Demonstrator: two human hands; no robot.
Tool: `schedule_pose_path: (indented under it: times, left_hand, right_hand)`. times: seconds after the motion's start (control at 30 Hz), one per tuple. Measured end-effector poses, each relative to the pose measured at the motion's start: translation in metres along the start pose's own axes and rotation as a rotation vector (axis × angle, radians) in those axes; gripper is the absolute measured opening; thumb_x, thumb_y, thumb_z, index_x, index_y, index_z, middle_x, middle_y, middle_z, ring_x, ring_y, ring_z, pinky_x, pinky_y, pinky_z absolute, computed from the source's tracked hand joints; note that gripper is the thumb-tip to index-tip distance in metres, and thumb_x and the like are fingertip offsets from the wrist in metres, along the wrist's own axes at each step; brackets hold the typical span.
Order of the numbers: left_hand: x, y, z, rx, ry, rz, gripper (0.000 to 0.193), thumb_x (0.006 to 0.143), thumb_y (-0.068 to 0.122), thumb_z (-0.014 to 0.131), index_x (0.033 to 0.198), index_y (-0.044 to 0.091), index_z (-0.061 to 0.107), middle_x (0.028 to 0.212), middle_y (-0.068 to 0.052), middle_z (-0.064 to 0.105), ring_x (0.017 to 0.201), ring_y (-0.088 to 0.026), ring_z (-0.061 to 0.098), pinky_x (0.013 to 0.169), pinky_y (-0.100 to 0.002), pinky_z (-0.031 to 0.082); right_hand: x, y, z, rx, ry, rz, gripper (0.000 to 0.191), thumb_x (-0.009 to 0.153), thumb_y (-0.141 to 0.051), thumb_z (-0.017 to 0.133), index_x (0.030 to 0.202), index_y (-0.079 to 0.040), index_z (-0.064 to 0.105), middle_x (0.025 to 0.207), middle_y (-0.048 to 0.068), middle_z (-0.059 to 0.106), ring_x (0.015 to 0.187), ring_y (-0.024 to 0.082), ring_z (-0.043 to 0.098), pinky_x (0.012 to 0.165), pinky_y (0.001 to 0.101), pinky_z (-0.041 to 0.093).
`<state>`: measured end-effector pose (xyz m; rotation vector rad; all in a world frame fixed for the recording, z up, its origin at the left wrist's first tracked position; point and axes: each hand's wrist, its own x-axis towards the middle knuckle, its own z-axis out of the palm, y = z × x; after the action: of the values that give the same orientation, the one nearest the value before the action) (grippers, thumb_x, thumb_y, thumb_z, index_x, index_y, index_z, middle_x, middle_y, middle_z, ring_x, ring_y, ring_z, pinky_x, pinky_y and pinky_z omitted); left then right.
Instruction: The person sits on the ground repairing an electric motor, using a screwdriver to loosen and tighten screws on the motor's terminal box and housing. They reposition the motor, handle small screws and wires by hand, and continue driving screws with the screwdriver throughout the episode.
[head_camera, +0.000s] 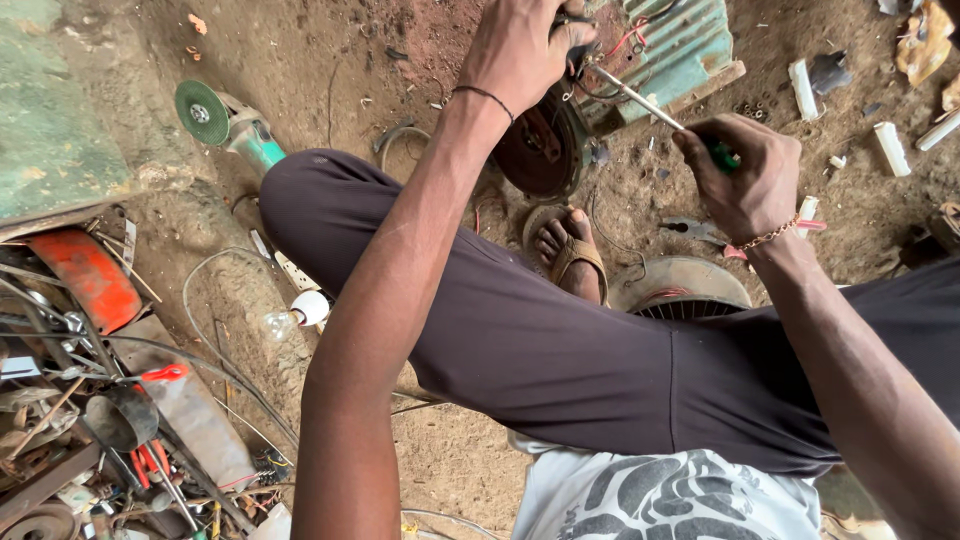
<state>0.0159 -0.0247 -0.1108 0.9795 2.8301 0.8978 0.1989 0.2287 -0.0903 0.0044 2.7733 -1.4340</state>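
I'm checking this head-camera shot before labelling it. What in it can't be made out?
- Screwdriver tip: hidden among the wires behind the left hand, head view.
- What the left hand grips: covered by its own fingers and cut by the top edge.
- Screwdriver's green handle: mostly wrapped inside the right hand.
- Motor: partly hidden behind the left wrist.
- Scrap pile, lower left: too tangled to sort into parts.

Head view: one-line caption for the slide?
Left hand steadies a motor while right hand works a screwdriver into it.
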Motion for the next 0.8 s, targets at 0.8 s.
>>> schedule_pose_path:
  times: [0.8]
  left_hand:
    - [0.001,0.023,-0.008,-0.074,0.137,-0.099,0.025,0.082,0.017,0.087,0.085,0.005,0.065,0.088,-0.009,0.07,0.076,-0.024,0.073,0.064,-0.038,0.061]
  right_hand:
    - [-0.013,-0.028,0.006,-0.294,0.082,0.053,0.022,0.111,-0.029,0.073,0.103,-0.01,0.079,0.087,0.006,0.071,0.068,0.024,0.066,0.056,0.0378,0.049]
